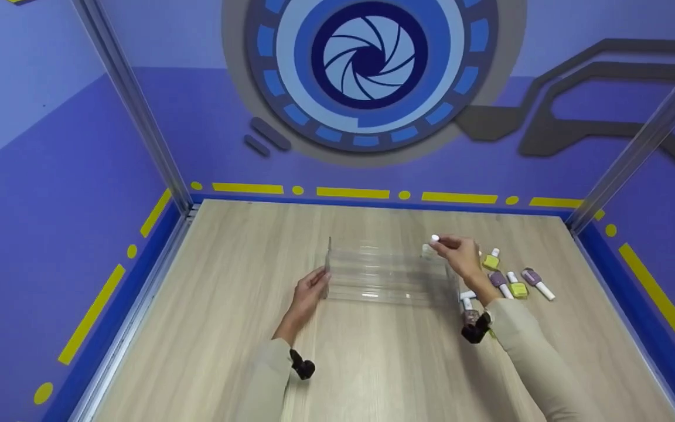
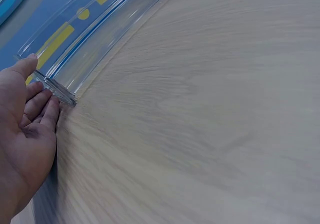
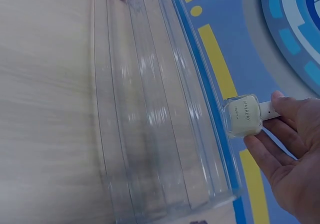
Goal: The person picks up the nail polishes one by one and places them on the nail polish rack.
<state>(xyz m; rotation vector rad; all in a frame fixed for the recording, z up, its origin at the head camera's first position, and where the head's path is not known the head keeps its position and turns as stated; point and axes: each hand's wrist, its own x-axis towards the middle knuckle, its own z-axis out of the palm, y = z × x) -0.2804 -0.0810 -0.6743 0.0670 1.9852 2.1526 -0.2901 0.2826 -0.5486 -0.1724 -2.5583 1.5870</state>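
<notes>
A clear plastic tiered rack (image 1: 372, 281) stands mid-table, its steps running left to right. My left hand (image 1: 307, 296) holds the rack's left end panel; in the left wrist view the thumb lies at the panel's upper edge and the fingers bend against it. With thumb and fingers, my right hand (image 1: 460, 258) pinches the white cap of a nail polish bottle (image 3: 244, 116) holding pale cream polish. The bottle hangs cap toward the hand, at the rack's upper back edge near its right end, and overlaps that edge in the right wrist view.
Right of the rack lie several nail polish bottles: yellow ones (image 1: 518, 289), purple ones (image 1: 529, 276) and a mauve-brown one (image 1: 471, 317), partly hidden by the right wrist camera (image 1: 476, 329). Blue-purple walls (image 1: 197, 129) with metal corner posts (image 1: 138, 111) enclose the wooden table (image 1: 232, 258).
</notes>
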